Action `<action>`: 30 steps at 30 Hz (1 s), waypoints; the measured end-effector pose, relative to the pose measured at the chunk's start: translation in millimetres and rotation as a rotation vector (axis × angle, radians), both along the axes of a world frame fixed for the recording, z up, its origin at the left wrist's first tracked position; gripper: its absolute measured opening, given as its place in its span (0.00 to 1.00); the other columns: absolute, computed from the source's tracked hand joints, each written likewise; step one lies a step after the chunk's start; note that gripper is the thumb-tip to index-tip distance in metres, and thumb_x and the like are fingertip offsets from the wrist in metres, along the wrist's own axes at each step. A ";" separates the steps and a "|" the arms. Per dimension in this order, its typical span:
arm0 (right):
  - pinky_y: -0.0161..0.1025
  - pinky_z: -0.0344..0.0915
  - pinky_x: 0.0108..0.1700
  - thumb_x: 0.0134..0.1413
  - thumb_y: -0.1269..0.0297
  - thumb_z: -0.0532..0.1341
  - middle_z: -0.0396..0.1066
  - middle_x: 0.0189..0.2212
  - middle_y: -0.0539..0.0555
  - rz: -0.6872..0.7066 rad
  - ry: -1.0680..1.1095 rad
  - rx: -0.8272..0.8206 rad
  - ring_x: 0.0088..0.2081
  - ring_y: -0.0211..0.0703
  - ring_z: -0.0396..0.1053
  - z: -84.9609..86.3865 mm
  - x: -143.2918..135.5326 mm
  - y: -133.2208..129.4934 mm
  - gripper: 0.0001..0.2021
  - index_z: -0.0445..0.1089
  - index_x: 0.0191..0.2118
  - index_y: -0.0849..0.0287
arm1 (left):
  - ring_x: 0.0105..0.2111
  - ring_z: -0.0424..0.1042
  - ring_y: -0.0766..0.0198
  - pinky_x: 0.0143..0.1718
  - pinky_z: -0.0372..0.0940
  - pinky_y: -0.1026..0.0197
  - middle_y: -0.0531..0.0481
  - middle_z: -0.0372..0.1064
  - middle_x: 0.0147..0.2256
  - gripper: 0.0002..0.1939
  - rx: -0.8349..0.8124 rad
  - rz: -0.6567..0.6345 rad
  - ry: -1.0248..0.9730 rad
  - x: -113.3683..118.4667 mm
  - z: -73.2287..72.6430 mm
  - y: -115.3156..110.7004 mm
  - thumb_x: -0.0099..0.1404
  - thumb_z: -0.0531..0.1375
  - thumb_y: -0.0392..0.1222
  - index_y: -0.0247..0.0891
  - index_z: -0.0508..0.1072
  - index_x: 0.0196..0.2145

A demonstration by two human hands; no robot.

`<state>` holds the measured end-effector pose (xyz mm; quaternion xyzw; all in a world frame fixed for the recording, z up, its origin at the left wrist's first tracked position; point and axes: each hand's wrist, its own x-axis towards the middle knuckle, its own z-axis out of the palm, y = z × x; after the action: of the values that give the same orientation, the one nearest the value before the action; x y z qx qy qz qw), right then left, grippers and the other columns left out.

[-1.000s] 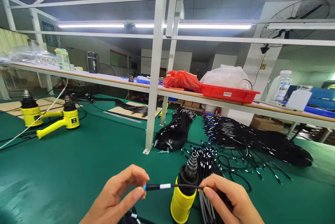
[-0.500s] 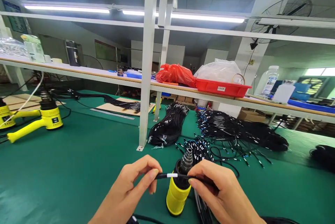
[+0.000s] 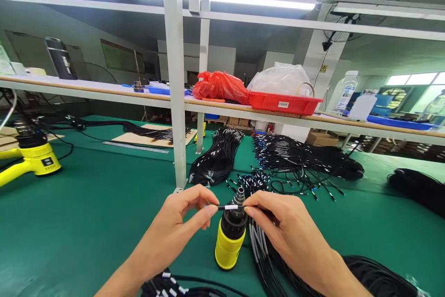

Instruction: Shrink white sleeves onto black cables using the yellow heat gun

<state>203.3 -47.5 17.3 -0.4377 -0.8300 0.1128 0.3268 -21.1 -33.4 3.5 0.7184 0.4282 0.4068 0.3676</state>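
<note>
Between my two hands a thin black cable (image 3: 221, 207) is stretched level, with a white sleeve (image 3: 231, 207) around it. My left hand (image 3: 189, 216) pinches the cable's left end between thumb and fingertips. My right hand (image 3: 278, 218) pinches it just right of the sleeve; the rest of the cable is hidden by that hand. Directly behind and below stands a yellow heat gun (image 3: 229, 241), upright, its metal nozzle (image 3: 239, 195) pointing up close to the sleeve. Whether the cable touches the nozzle I cannot tell.
Bundles of black cables lie behind the heat gun (image 3: 220, 155), to the right (image 3: 309, 158) and in front (image 3: 167, 285). A second yellow heat gun (image 3: 38, 158) is at the left. A white post (image 3: 175, 102) carries a shelf with a red tray (image 3: 285, 103).
Both hands have moved the cable up and slightly away, nearer the nozzle's upper part. The camera view has shifted, so the shelf and heat guns appear farther left.
</note>
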 end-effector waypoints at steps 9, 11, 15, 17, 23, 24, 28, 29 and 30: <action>0.33 0.55 0.29 0.66 0.68 0.56 0.72 0.26 0.46 -0.035 -0.028 -0.013 0.26 0.36 0.63 4.0 9.6 13.8 0.10 0.71 0.32 0.57 | 0.26 0.67 0.68 0.29 0.63 0.67 0.55 0.67 0.24 0.12 0.009 -0.068 0.003 9.5 6.8 18.3 0.68 0.56 0.47 0.38 0.73 0.34; 0.33 0.55 0.29 0.66 0.68 0.56 0.72 0.26 0.47 -0.042 -0.033 -0.005 0.26 0.36 0.63 3.8 11.2 16.9 0.10 0.71 0.32 0.57 | 0.26 0.68 0.68 0.29 0.64 0.67 0.55 0.68 0.25 0.11 0.008 -0.079 0.014 11.2 7.0 21.8 0.68 0.56 0.47 0.38 0.73 0.35; 0.33 0.53 0.28 0.65 0.69 0.56 0.71 0.26 0.47 -0.064 -0.030 0.012 0.25 0.36 0.63 4.4 13.6 21.6 0.10 0.71 0.31 0.57 | 0.26 0.69 0.68 0.30 0.65 0.66 0.55 0.69 0.24 0.09 0.012 -0.076 0.046 14.0 7.8 27.5 0.67 0.57 0.45 0.37 0.73 0.36; 0.33 0.53 0.27 0.64 0.69 0.56 0.71 0.25 0.47 -0.077 -0.033 0.017 0.25 0.36 0.62 4.8 14.6 23.3 0.10 0.71 0.30 0.58 | 0.26 0.69 0.67 0.30 0.65 0.65 0.54 0.70 0.24 0.10 0.023 -0.068 0.061 15.5 8.5 30.1 0.66 0.58 0.45 0.37 0.74 0.36; 0.33 0.53 0.27 0.63 0.69 0.57 0.69 0.23 0.47 -0.108 -0.064 0.041 0.24 0.36 0.61 4.0 17.9 28.6 0.10 0.70 0.30 0.57 | 0.26 0.70 0.66 0.29 0.65 0.65 0.52 0.72 0.26 0.10 0.058 -0.067 0.091 19.8 9.5 38.3 0.64 0.60 0.44 0.36 0.77 0.34; 0.33 0.52 0.27 0.63 0.69 0.58 0.69 0.23 0.47 -0.113 -0.070 0.043 0.24 0.36 0.60 3.6 18.5 29.4 0.10 0.70 0.30 0.57 | 0.27 0.70 0.66 0.29 0.65 0.65 0.52 0.73 0.26 0.10 0.071 -0.067 0.100 20.5 9.3 39.6 0.64 0.60 0.44 0.36 0.78 0.34; 0.33 0.52 0.27 0.63 0.68 0.58 0.68 0.23 0.47 -0.123 -0.085 0.049 0.24 0.36 0.60 1.8 21.1 32.2 0.09 0.71 0.30 0.57 | 0.27 0.70 0.65 0.30 0.66 0.64 0.51 0.75 0.28 0.10 0.116 -0.063 0.129 23.4 7.7 45.0 0.63 0.60 0.43 0.37 0.79 0.34; 0.33 0.51 0.27 0.63 0.68 0.59 0.69 0.23 0.47 -0.125 -0.086 0.053 0.24 0.36 0.60 1.6 21.6 32.9 0.09 0.71 0.30 0.58 | 0.27 0.71 0.65 0.30 0.66 0.64 0.51 0.75 0.28 0.10 0.123 -0.062 0.131 24.2 7.2 46.2 0.63 0.60 0.43 0.37 0.80 0.34; 0.33 0.51 0.27 0.63 0.68 0.59 0.69 0.23 0.47 -0.128 -0.087 0.058 0.24 0.36 0.60 1.5 22.2 33.6 0.09 0.70 0.30 0.58 | 0.27 0.71 0.65 0.30 0.66 0.64 0.50 0.75 0.28 0.10 0.128 -0.061 0.133 25.0 6.8 47.4 0.63 0.60 0.43 0.36 0.80 0.35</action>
<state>225.4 -13.9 18.8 -0.4849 -0.8165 0.0484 0.3096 3.9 14.0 10.3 0.7785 0.4028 0.3734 0.3038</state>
